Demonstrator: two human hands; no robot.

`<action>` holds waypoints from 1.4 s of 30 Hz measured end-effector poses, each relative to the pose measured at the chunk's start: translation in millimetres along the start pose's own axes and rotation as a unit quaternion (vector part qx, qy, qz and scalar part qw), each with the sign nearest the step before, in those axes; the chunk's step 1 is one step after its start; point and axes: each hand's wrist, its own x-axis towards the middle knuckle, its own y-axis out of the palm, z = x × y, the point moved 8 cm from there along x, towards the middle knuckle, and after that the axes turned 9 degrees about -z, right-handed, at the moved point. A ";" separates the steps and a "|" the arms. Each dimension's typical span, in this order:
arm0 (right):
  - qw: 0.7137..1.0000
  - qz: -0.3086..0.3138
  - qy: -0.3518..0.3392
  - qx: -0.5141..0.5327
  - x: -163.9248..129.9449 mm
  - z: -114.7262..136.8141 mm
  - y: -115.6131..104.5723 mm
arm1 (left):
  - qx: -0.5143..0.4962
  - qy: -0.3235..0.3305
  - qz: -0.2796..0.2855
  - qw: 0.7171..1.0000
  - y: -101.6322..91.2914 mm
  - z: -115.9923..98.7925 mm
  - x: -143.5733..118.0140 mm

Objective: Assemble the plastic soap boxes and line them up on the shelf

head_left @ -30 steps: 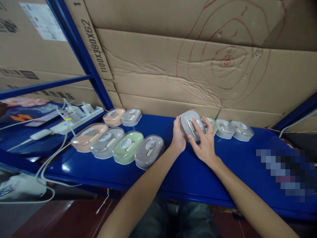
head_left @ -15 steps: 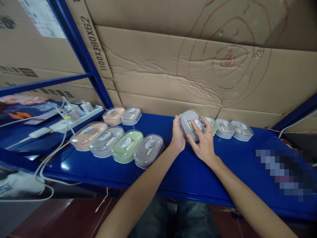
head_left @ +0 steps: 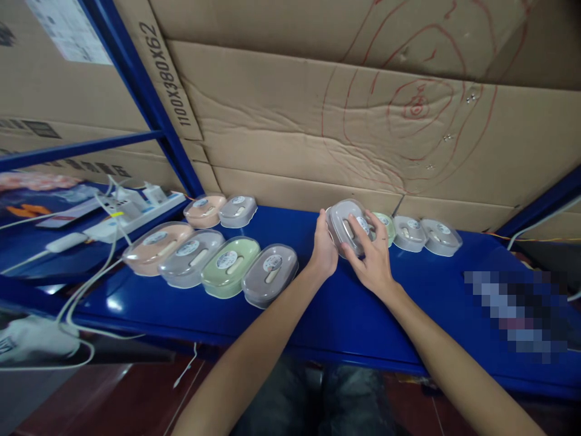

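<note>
**Grey soap box held in both my hands over the blue shelf**

The grey soap box [head_left: 348, 225] is tilted up on its edge, its clear lid facing me, raised just above the blue shelf [head_left: 345, 309] close to the cardboard wall [head_left: 290, 139]. My left hand [head_left: 323, 251] cups its left end, thumb up along the rim and fingers hidden behind it. My right hand [head_left: 372, 257] closes on its right side, fingers curled over the lid and partly covering the round label.

Just right of the grey soap box, touching or nearly touching it, stands a green box [head_left: 385, 225], half hidden by my right fingers. Further right of it come two more grey boxes [head_left: 407, 232] [head_left: 440, 236], side by side in one line along the wall.

Well to the left of the grey soap box lies a front row of four: peach [head_left: 155, 247], grey [head_left: 189, 257], green [head_left: 229, 266] and brownish grey [head_left: 269, 275], each touching the next. Behind that row, near the wall, sit a peach box [head_left: 204, 209] and a grey one [head_left: 236, 210]. Farthest left is a white power strip [head_left: 136, 209] with plugs and white cables [head_left: 86, 290] trailing down.
</note>
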 end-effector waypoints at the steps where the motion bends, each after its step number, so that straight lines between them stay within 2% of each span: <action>1: 1.000 0.000 0.003 0.006 -0.4 -1.2 0.3 | 0.009 0.009 0.011 1.000 0.4 -0.6 1.3; 3: 1.000 0.002 0.010 0.018 -1.2 -3.3 1.3 | 0.030 0.029 0.031 0.999 0.1 -1.5 4.7; 8: 0.999 0.014 0.026 0.028 -3.1 -6.4 4.3 | 0.055 0.045 0.041 0.997 -4.7 -0.9 11.0; 15: 0.999 0.007 0.019 0.028 -6.8 -4.7 6.4 | 0.110 0.089 0.044 0.989 -0.5 -7.8 1.2; 18: 0.999 0.007 0.021 0.039 -8.3 -4.7 7.1 | 0.117 0.090 0.043 0.988 -1.4 -8.3 2.6; 21: 0.994 -0.010 0.050 0.096 -7.7 -8.5 5.0 | 0.100 0.069 0.043 0.992 -4.0 -7.3 8.9; 24: 0.962 -0.081 0.172 0.194 -8.0 -28.7 0.6 | 0.077 0.039 0.043 0.995 -6.3 -5.8 15.0; 26: 0.916 -0.102 0.282 0.266 -12.3 -44.9 7.2 | 0.074 0.034 0.043 0.996 -7.1 -6.0 16.7; 28: 0.850 -0.071 0.382 0.355 -18.2 -53.3 24.0 | 0.076 0.043 0.044 0.995 -7.4 -7.5 17.0; 30: 0.779 -0.026 0.452 0.435 -23.2 -52.5 39.8 | 0.078 0.054 0.044 0.995 -7.8 -8.8 16.9; 32: 0.734 -0.009 0.486 0.474 -25.4 -49.7 46.0 | 0.081 0.058 0.036 0.994 -9.5 -9.2 17.6; 35: 0.726 -0.012 0.495 0.478 -25.1 -48.5 43.5 | 0.092 0.064 0.022 0.993 -11.5 -10.3 19.5; 42: 0.763 0.013 0.474 0.440 -26.1 -50.0 40.5 | 0.096 0.056 0.034 0.993 -9.9 -10.5 18.7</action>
